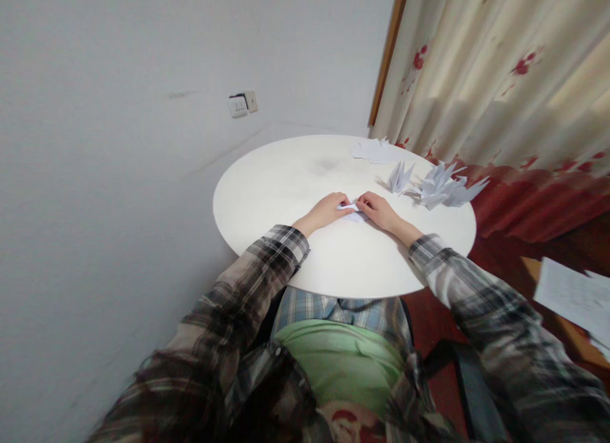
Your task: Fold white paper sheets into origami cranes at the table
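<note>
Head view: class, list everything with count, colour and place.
Round table: one, white, centre
Folded paper: one, white, between hands
Spiky folded papers: several, white, table's right
Flat papers: count unclear, white, far edge
Smooth walls: two, pale, behind
Wall plates: two, whitish, above table
Floral curtain: one, cream/red, right
Wooden strip: one, brown, beside curtain
Loose sheets: several, white, lower right
Wooden surface: one, orange, beneath sheets
Chair armrest: one, black, bottom right
Floor: one, red, right
Cloth top: one, green, bottom
Checked trousers: one, blue, bottom
Plaid sleeves: two, greyish, bottom
Left hand; right hand: two, bare, centre
</note>
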